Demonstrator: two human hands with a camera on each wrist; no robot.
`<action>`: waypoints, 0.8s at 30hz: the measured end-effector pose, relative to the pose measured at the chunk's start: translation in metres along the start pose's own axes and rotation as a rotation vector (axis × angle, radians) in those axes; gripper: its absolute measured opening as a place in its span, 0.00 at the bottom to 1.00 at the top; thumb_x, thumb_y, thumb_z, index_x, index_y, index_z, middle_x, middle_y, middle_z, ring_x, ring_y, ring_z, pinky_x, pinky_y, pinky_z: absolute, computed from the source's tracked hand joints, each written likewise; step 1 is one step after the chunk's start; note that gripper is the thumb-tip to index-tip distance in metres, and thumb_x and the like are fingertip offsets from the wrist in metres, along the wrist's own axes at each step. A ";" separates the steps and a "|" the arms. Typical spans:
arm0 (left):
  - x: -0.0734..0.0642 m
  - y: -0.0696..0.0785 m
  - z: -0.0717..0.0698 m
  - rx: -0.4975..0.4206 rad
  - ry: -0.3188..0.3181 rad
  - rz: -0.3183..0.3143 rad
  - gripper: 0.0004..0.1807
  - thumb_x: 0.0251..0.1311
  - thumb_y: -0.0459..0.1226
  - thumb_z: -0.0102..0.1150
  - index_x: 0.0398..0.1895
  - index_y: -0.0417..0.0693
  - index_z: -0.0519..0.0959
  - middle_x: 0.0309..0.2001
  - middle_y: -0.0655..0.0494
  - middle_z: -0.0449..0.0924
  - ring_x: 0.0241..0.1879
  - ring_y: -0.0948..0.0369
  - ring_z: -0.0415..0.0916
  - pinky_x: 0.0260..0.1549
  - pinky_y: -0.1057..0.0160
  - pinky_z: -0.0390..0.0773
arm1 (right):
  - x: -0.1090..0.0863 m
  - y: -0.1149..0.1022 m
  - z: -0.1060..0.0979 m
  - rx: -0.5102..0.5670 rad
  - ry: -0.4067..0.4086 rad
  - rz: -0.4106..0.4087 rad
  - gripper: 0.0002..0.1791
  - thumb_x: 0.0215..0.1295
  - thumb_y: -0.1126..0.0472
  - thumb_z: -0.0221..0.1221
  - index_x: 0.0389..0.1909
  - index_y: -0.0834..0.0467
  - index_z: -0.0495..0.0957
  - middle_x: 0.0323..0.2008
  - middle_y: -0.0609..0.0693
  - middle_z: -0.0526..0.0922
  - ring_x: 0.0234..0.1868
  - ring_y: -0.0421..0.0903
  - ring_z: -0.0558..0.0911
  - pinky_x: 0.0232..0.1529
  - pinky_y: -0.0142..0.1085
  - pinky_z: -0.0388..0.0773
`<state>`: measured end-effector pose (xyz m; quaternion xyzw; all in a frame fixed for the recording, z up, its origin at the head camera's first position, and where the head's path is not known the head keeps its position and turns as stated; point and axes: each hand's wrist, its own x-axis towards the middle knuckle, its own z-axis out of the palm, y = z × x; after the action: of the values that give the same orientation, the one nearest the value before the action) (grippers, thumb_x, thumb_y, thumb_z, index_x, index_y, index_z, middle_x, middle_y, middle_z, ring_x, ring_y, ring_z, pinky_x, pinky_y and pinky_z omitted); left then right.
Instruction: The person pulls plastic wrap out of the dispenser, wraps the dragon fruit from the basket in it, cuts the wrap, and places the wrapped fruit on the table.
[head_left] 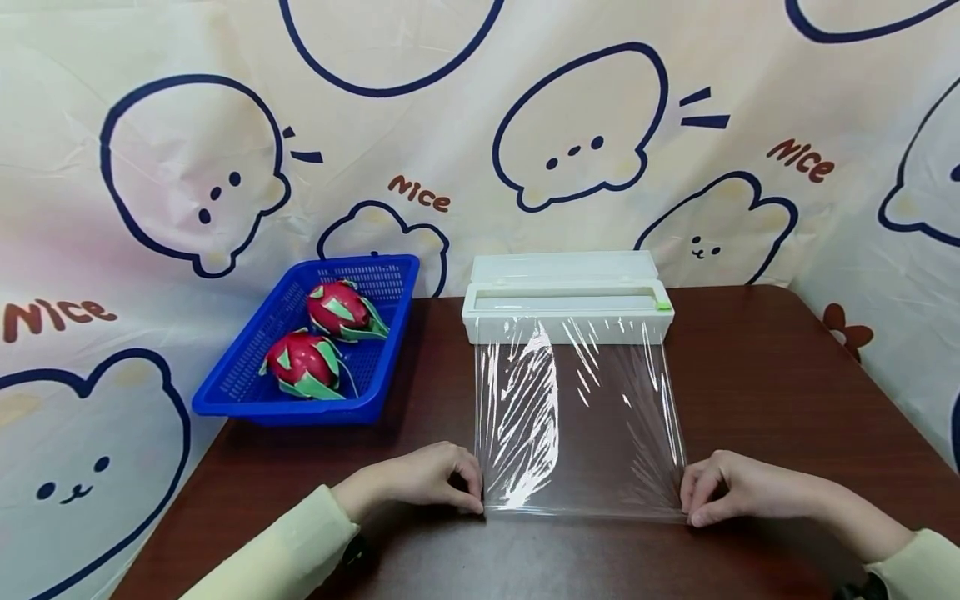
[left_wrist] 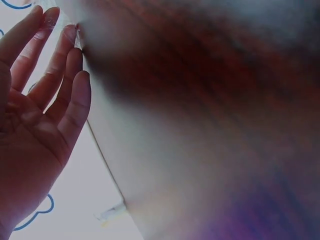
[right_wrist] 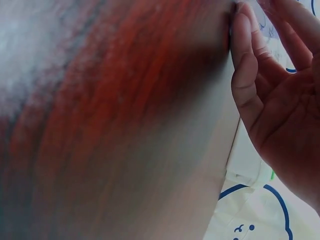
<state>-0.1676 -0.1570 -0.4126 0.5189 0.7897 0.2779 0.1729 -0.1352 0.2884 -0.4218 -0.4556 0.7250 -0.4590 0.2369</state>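
Note:
A sheet of clear cling film (head_left: 600, 433) stretches from a white cling film dispenser (head_left: 570, 327) toward the near side of the table. My left hand (head_left: 431, 477) pinches the sheet's near left corner between thumb and fingers. At the near right corner, my right hand (head_left: 738, 487) pinches the film the same way. The film's near edge runs fairly straight between both hands, low over the table. In the left wrist view the left hand (left_wrist: 42, 100) shows its palm, fingertips close to the film. The right hand (right_wrist: 280, 95) appears palm-on in the right wrist view.
A blue plastic basket (head_left: 375, 367) stands at the back left, holding two red dragon fruits (head_left: 303, 362) with green scales. The dispenser's lid (head_left: 562, 267) is raised at the back. A printed cloth (head_left: 465, 125) hangs behind the dark brown table (head_left: 772, 375).

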 end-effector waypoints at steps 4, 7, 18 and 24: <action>-0.001 -0.003 0.002 -0.038 0.004 -0.011 0.06 0.58 0.40 0.68 0.26 0.50 0.85 0.29 0.71 0.78 0.34 0.76 0.73 0.39 0.73 0.74 | -0.001 0.002 0.000 -0.010 0.004 -0.010 0.06 0.62 0.68 0.63 0.35 0.57 0.87 0.35 0.46 0.82 0.38 0.41 0.79 0.36 0.33 0.78; -0.003 -0.003 0.002 -0.089 0.001 -0.041 0.04 0.57 0.39 0.69 0.28 0.50 0.85 0.29 0.73 0.78 0.33 0.76 0.73 0.37 0.71 0.76 | -0.002 0.003 0.000 0.003 0.000 -0.016 0.07 0.61 0.69 0.63 0.37 0.57 0.86 0.36 0.47 0.83 0.36 0.40 0.80 0.34 0.34 0.79; -0.005 0.003 -0.007 -0.269 -0.018 -0.129 0.05 0.56 0.38 0.70 0.33 0.48 0.85 0.29 0.70 0.79 0.24 0.73 0.72 0.23 0.72 0.74 | -0.006 -0.009 -0.015 0.038 0.012 0.085 0.11 0.66 0.70 0.58 0.45 0.58 0.85 0.38 0.51 0.84 0.33 0.41 0.81 0.33 0.36 0.79; 0.005 -0.003 -0.023 -0.213 0.099 -0.135 0.06 0.59 0.38 0.68 0.37 0.47 0.85 0.30 0.66 0.79 0.26 0.69 0.72 0.25 0.70 0.72 | 0.002 -0.017 -0.031 -0.108 0.146 0.080 0.10 0.68 0.69 0.58 0.45 0.58 0.84 0.37 0.52 0.84 0.32 0.39 0.79 0.29 0.35 0.79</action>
<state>-0.1845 -0.1590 -0.3964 0.4288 0.7964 0.3734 0.2061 -0.1519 0.2975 -0.3923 -0.4038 0.7816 -0.4412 0.1769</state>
